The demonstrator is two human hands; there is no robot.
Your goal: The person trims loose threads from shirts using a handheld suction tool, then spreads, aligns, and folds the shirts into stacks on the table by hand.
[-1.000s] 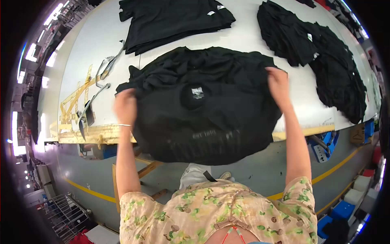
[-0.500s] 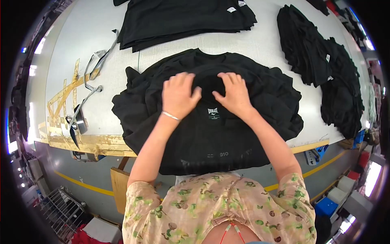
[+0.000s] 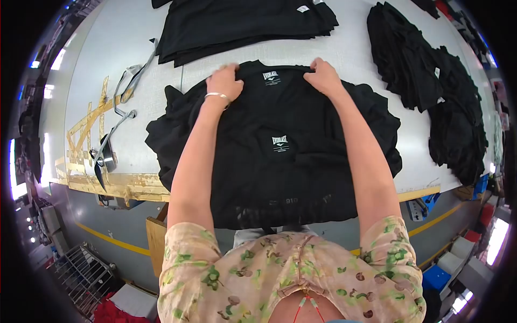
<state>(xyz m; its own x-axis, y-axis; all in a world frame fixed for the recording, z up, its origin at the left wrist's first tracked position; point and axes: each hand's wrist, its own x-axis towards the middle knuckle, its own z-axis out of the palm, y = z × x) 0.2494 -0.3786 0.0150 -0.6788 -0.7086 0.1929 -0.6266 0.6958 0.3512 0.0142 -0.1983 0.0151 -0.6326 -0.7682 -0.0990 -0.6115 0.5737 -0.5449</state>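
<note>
Several black T-shirts lie piled at the table's near edge, hanging slightly over it. The upper T-shirt is spread back at its neckline, with a white printed logo label showing inside. Below it, a second logo label shows on another black T-shirt. My left hand grips the upper shirt at the left of its neckline, fingers curled over the fabric. On the opposite side, my right hand pinches the same shirt near the right of the neckline. Fabric partly hides the fingertips.
A stack of folded black garments lies farther back on the white table. More black garments are heaped at the right. Left are grey straps, yellowed tape and a metal tool.
Both hands have moved forward and outward, drawing the upper T-shirt's neckline away from me. A second logo label has come into view. My fingers have closed on the fabric.
</note>
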